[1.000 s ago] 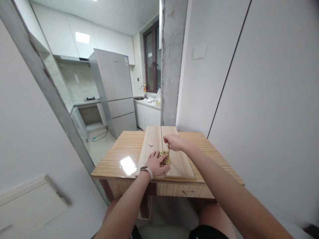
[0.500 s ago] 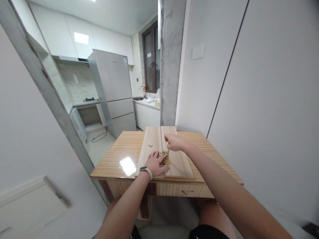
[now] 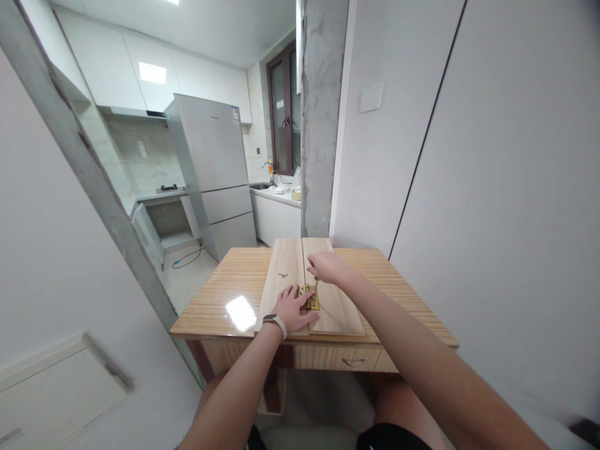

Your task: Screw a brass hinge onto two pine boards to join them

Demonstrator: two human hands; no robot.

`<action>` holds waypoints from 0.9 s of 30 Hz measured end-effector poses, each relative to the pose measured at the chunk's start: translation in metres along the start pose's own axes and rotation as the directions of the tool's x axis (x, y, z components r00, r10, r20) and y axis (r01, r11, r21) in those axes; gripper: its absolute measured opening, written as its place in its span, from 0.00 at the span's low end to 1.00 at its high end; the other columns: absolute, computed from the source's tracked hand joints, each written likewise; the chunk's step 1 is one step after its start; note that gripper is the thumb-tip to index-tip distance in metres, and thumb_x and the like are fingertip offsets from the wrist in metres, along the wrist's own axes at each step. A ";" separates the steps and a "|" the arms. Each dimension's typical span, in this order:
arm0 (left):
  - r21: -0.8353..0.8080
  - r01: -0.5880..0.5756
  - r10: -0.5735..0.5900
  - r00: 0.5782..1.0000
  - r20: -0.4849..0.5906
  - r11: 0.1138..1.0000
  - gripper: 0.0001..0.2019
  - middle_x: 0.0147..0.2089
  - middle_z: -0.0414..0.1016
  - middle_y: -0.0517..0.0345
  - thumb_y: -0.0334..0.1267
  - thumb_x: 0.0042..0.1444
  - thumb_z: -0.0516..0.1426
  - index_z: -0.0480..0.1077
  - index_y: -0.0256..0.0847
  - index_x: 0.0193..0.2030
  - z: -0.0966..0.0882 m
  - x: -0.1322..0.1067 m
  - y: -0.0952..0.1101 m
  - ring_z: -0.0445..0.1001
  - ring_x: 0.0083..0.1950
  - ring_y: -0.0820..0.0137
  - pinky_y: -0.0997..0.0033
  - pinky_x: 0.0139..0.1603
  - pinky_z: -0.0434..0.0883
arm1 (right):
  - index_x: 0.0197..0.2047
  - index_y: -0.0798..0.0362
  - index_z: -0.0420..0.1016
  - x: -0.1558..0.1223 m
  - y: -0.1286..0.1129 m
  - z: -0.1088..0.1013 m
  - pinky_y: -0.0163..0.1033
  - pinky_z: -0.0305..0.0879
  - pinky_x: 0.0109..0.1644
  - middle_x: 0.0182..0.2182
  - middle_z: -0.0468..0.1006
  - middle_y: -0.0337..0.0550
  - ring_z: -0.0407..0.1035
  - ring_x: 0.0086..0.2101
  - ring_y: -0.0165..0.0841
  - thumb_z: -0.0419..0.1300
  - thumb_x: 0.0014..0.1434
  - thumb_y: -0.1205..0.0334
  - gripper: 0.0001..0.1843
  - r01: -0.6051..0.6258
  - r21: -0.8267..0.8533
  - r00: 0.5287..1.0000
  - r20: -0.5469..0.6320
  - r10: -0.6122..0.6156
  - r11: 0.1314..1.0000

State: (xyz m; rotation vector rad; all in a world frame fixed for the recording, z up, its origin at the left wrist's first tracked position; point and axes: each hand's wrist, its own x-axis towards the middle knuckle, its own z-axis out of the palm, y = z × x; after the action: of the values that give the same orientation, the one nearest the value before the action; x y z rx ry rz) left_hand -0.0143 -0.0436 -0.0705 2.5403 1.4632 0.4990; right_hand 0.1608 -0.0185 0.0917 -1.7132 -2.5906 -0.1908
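Observation:
Two pale wooden boards lie side by side, a left board (image 3: 287,255) and a right board (image 3: 340,315), with a narrow seam between them. A brass hinge (image 3: 314,305) lies flat across that seam. My left hand (image 3: 289,310) rests with spread fingers over the hinge and the boards, partly covering the brass. Above the hinge, my right hand (image 3: 329,269) is closed around a screwdriver (image 3: 316,287). Its shaft points down to the hinge's right leaf; the handle is mostly hidden in my fingers. A few small screws (image 3: 283,275) lie on the left board.
The boards lie on a wood-grain table (image 3: 210,300) with a drawer (image 3: 342,359) at its front edge. A white wall (image 3: 492,187) stands close on the right. Beyond the table are a grey pillar (image 3: 321,125) and a silver refrigerator (image 3: 220,147).
My right hand has turned at the wrist and shifted slightly down over the screwdriver. My left hand and the boards have stayed in place.

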 end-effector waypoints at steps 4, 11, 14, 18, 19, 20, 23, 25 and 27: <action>0.002 -0.009 0.009 1.000 -0.010 1.000 0.39 0.75 0.54 0.52 0.74 0.56 0.49 0.58 0.62 0.71 0.000 0.000 0.000 0.49 0.74 0.45 0.40 0.70 0.49 | 0.48 0.53 0.72 -0.003 -0.002 -0.001 0.38 0.61 0.41 0.47 0.79 0.54 0.74 0.45 0.41 0.60 0.63 0.50 0.16 0.011 0.024 1.000 0.007 -0.012 1.000; 0.007 -0.003 0.003 1.000 -0.006 1.000 0.39 0.74 0.54 0.51 0.74 0.56 0.49 0.58 0.63 0.71 0.000 0.000 0.001 0.49 0.74 0.46 0.41 0.70 0.49 | 0.50 0.52 0.70 -0.002 0.000 -0.003 0.35 0.56 0.33 0.44 0.79 0.48 0.72 0.41 0.36 0.62 0.53 0.70 0.20 0.086 0.154 0.991 0.087 -0.100 0.984; 0.005 0.002 -0.002 1.000 -0.003 1.000 0.39 0.75 0.53 0.52 0.74 0.56 0.48 0.58 0.62 0.71 0.000 0.000 0.001 0.49 0.74 0.46 0.41 0.70 0.49 | 0.46 0.51 0.72 0.000 0.001 -0.002 0.35 0.55 0.34 0.43 0.80 0.46 0.72 0.41 0.36 0.62 0.54 0.71 0.15 0.086 0.106 0.993 0.071 -0.094 0.991; 0.007 -0.005 0.005 1.000 -0.006 1.000 0.39 0.74 0.54 0.51 0.74 0.56 0.48 0.58 0.63 0.71 -0.001 0.000 0.001 0.49 0.74 0.46 0.40 0.70 0.49 | 0.42 0.49 0.76 0.003 0.002 -0.003 0.35 0.57 0.36 0.41 0.81 0.45 0.73 0.40 0.36 0.63 0.54 0.71 0.12 0.067 0.059 0.995 0.076 -0.071 0.996; 0.008 -0.006 0.006 1.000 -0.007 1.000 0.39 0.74 0.54 0.51 0.74 0.56 0.48 0.58 0.63 0.71 -0.001 0.000 0.001 0.50 0.74 0.46 0.40 0.70 0.50 | 0.42 0.49 0.77 0.003 0.002 -0.003 0.35 0.57 0.36 0.41 0.82 0.45 0.73 0.40 0.36 0.63 0.54 0.70 0.12 0.065 0.054 0.994 0.079 -0.070 0.996; 0.008 -0.007 0.007 1.000 -0.007 1.000 0.39 0.74 0.55 0.51 0.75 0.56 0.48 0.58 0.63 0.71 -0.001 0.000 0.001 0.50 0.74 0.46 0.40 0.70 0.50 | 0.41 0.49 0.77 0.003 0.002 -0.003 0.35 0.58 0.36 0.41 0.82 0.45 0.74 0.40 0.36 0.63 0.54 0.70 0.11 0.065 0.049 0.994 0.082 -0.069 0.997; 0.004 -0.009 0.009 1.000 -0.006 1.000 0.40 0.74 0.54 0.51 0.75 0.56 0.48 0.58 0.62 0.71 -0.001 -0.001 0.001 0.50 0.74 0.46 0.41 0.70 0.50 | 0.39 0.49 0.78 0.002 0.000 -0.004 0.35 0.58 0.35 0.40 0.82 0.46 0.74 0.40 0.37 0.63 0.54 0.69 0.09 0.062 0.034 0.996 0.069 -0.064 0.998; 0.000 -0.009 0.009 1.000 -0.001 1.000 0.40 0.75 0.54 0.51 0.74 0.56 0.48 0.58 0.62 0.71 -0.002 -0.001 0.001 0.50 0.74 0.45 0.41 0.70 0.50 | 0.39 0.50 0.78 0.001 -0.002 -0.005 0.36 0.59 0.35 0.41 0.82 0.48 0.75 0.40 0.38 0.63 0.55 0.68 0.08 0.048 0.016 0.997 0.060 -0.049 0.999; -0.002 -0.008 0.008 1.000 0.007 1.000 0.39 0.75 0.53 0.52 0.74 0.56 0.48 0.58 0.63 0.71 -0.003 -0.001 0.002 0.49 0.74 0.46 0.41 0.70 0.49 | 0.41 0.51 0.79 0.001 -0.004 -0.006 0.37 0.61 0.37 0.42 0.82 0.50 0.75 0.41 0.39 0.62 0.57 0.67 0.08 0.033 -0.003 0.997 0.069 -0.033 0.999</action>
State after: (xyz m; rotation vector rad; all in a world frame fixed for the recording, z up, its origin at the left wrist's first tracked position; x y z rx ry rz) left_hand -0.0144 -0.0455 -0.0676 2.5442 1.4504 0.4928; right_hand 0.1568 -0.0200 0.0977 -1.7094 -2.6703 -0.1398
